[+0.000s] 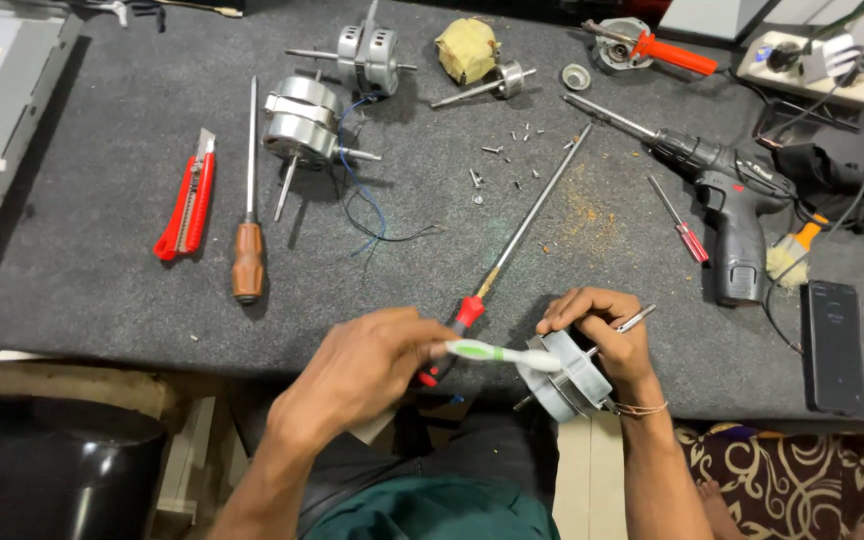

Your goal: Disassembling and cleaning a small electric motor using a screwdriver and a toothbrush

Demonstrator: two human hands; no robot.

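Left hand [367,365] closed around a green-and-white plastic toothbrush [502,354], bristle end laid against a round silver metal motor housing [565,378]. Right hand [602,330] clasped over that housing's top, fingers curled, holding it at the near edge of the grey felt-covered workbench [82,270]. Just behind: long red-handled steel screwdriver [522,235]. Farther right: dark cordless drill [722,190].

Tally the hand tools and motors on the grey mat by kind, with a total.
Screwdrivers: 3 (brown-handled, long red-handled, small red)
Cordless drill: 1
Red utility knife: 1
Motors: 3 (two on the mat, one in the right hand)
Toothbrush, in the left hand: 1
Total: 9
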